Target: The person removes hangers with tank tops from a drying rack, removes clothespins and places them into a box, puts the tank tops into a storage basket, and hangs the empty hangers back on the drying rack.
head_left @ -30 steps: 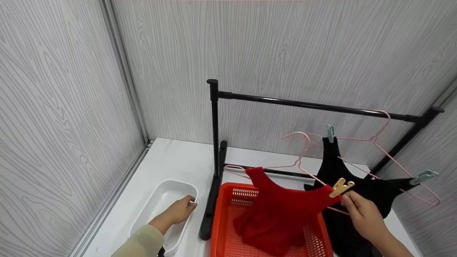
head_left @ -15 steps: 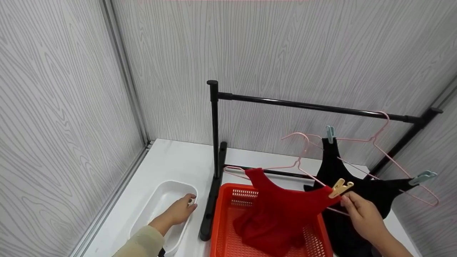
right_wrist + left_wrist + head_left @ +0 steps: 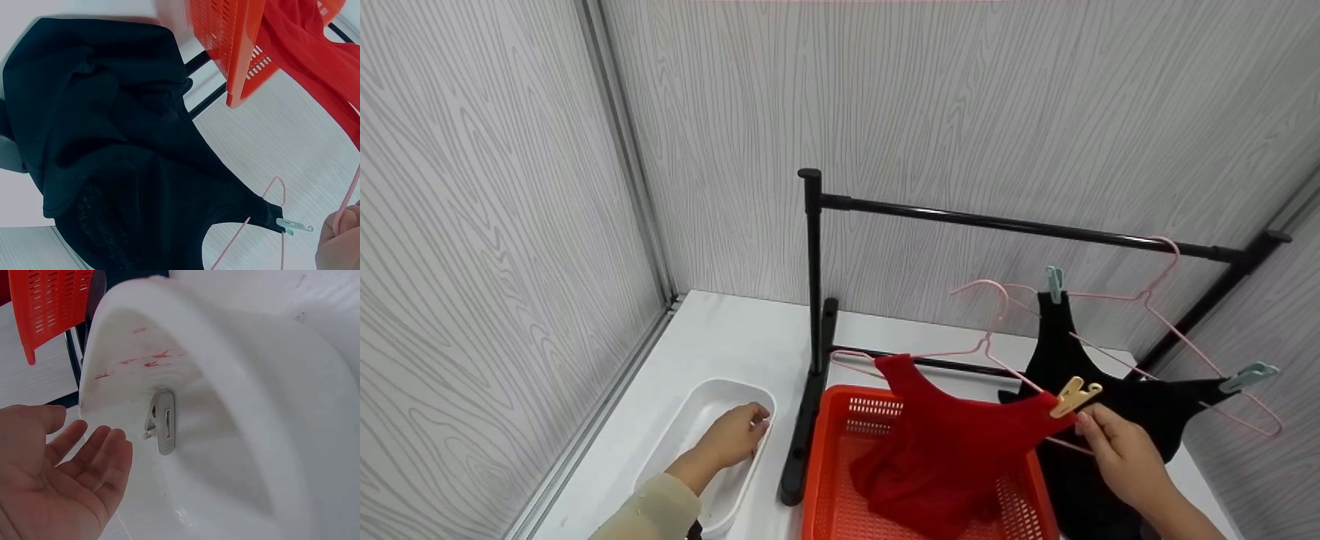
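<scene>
- Hands work apart: the left hand [image 3: 735, 439], fingers loose and holding nothing, reaches into the white tub [image 3: 690, 420] at 8 o'clock, just beside a grey clothespin [image 3: 163, 422].
- At 4 o'clock, the right hand [image 3: 1117, 450] pinches the pink hanger [image 3: 986, 341] carrying the red top [image 3: 960, 442].
- That top droops into the orange basket [image 3: 840, 480].
- A yellow clothespin [image 3: 1075, 395] grips its strap.

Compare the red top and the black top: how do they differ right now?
The red top droops into the orange basket, its hanger pinched by the right hand; the black top hangs from the rack rail. Red shows one yellow clip; black has two blue-grey. Both hang on pink wire hangers.
</scene>
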A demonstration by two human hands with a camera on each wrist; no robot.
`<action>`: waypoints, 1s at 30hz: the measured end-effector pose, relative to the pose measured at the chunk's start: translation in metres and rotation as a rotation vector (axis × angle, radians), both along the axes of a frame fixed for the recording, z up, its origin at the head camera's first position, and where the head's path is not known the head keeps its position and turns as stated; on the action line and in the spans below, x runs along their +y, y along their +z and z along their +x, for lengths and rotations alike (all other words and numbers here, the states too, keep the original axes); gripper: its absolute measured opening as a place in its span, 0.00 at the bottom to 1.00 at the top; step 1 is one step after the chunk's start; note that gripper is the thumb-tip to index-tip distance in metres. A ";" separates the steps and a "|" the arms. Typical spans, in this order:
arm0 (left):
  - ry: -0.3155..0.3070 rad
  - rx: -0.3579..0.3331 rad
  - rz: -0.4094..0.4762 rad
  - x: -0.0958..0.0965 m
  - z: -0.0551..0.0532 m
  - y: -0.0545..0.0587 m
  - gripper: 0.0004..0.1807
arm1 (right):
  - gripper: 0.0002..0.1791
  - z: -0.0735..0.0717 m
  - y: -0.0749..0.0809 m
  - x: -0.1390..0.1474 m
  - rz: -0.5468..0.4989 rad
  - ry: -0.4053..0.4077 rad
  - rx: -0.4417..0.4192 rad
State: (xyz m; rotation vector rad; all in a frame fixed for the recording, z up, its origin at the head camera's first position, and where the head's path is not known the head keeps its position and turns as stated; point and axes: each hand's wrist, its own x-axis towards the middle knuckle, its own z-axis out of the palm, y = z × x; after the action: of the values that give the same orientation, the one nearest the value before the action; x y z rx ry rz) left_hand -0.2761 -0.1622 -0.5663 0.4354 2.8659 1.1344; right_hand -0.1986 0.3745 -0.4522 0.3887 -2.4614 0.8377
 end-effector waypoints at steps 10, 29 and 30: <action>0.090 0.144 -0.103 0.009 -0.006 0.037 0.06 | 0.14 -0.002 -0.002 0.001 0.027 -0.004 0.004; 0.015 0.377 -0.140 0.044 -0.002 0.119 0.08 | 0.12 0.000 0.002 -0.002 0.056 -0.036 -0.040; 0.007 0.393 -0.142 0.048 -0.001 0.121 0.08 | 0.12 0.000 0.002 -0.002 0.056 -0.036 -0.039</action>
State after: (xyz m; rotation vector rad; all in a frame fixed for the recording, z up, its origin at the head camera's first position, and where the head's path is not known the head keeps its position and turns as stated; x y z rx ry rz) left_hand -0.2773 -0.1142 -0.4449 0.7121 3.2535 0.9260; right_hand -0.1987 0.3725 -0.4504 0.3507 -2.5247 0.7696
